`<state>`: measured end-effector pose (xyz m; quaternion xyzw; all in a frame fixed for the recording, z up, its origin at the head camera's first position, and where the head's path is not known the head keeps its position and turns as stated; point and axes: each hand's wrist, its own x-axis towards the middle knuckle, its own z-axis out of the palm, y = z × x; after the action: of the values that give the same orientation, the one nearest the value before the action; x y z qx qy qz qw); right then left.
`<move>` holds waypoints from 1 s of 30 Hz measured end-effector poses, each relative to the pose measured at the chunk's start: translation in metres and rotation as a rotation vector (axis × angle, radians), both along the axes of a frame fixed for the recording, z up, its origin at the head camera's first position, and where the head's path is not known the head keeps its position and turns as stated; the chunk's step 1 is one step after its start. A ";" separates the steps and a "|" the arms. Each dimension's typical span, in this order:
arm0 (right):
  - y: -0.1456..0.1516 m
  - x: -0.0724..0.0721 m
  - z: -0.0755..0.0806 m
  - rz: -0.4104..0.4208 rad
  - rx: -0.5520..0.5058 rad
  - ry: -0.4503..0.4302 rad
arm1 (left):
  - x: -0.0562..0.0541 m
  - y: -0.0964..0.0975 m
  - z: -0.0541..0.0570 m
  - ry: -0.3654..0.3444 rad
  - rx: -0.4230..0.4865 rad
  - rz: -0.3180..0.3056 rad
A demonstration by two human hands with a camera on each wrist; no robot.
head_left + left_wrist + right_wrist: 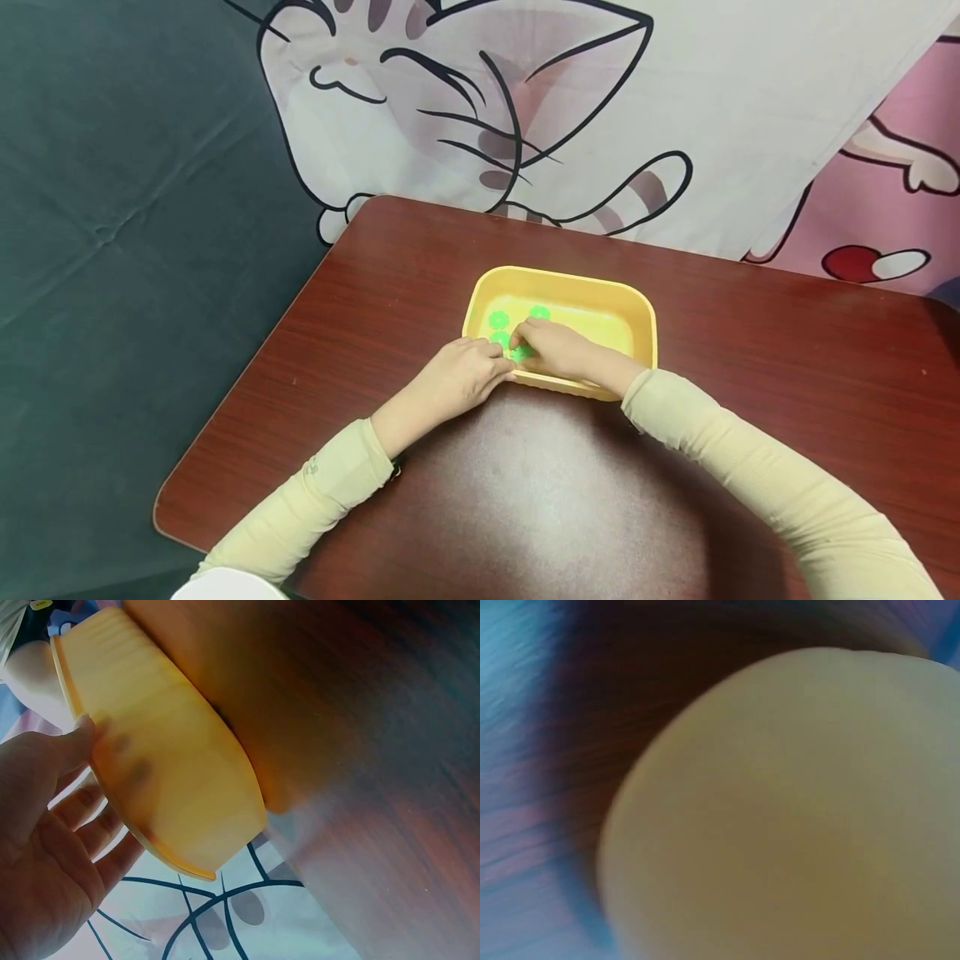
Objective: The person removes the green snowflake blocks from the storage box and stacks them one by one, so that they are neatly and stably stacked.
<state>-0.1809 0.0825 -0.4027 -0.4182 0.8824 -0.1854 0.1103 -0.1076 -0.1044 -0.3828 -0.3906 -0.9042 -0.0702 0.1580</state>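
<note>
A yellow plastic basin (570, 279) stands on the table with several small green flower-shaped pieces (498, 320) on its floor, at the left end. My left hand (463, 373) grips the basin's near left rim. In the left wrist view the thumb of my left hand (45, 825) lies against the basin's outer wall (172, 750) and the other fingers reach over the rim. My right hand (553, 346) is down inside the basin, its bent fingers pinching at a green flower-shaped piece (521, 353), partly hidden. A blurred, pale rounded surface fills most of the right wrist view, where no fingers show.
The reddish-brown wooden table (360, 333) has rounded corners. Behind it hangs a white cloth (720, 100) with a cartoon cat, and a dark green cloth (135, 250) is at the left. A white rounded thing (228, 586) shows at the bottom edge.
</note>
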 end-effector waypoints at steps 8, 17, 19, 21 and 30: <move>0.007 -0.006 -0.010 0.008 -0.076 0.030 | 0.001 -0.001 0.000 0.008 0.002 -0.008; 0.011 -0.009 -0.011 0.086 -0.090 0.080 | 0.000 -0.001 0.001 0.018 -0.006 -0.010; 0.011 -0.009 -0.011 0.101 -0.089 0.097 | 0.000 -0.001 0.001 0.021 -0.006 -0.012; 0.011 -0.008 -0.011 0.115 -0.082 0.113 | 0.000 -0.001 0.001 0.026 -0.004 -0.015; 0.012 -0.006 -0.007 0.175 -0.018 0.253 | 0.001 -0.001 -0.001 0.026 -0.006 -0.012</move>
<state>-0.1872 0.0947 -0.4101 -0.5145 0.8477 -0.1289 0.0102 -0.1064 -0.1056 -0.3841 -0.3975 -0.8998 -0.0632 0.1682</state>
